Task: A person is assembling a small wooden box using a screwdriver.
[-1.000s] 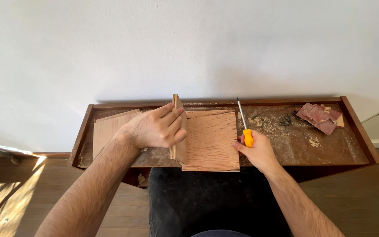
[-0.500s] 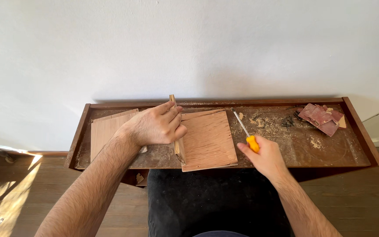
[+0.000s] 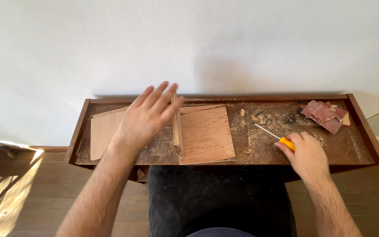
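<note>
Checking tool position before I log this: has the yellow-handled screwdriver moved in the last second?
Yes. The right hand has carried the screwdriver rightward along the wooden tray, away from the flat wood panel and toward the sandpaper pile.

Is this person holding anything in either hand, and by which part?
The right hand grips a screwdriver by its yellow handle. The left hand is open, fingers spread beside the upright wooden board, gripping nothing.

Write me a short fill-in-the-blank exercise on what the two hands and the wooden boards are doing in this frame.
1. The right hand grips a screwdriver with a ____ handle.
2. The left hand is spread open beside a board standing on its ____.
3. The reddish sandpaper pieces lie at the tray's far ____ end.

Missing words: yellow; edge; right
</note>
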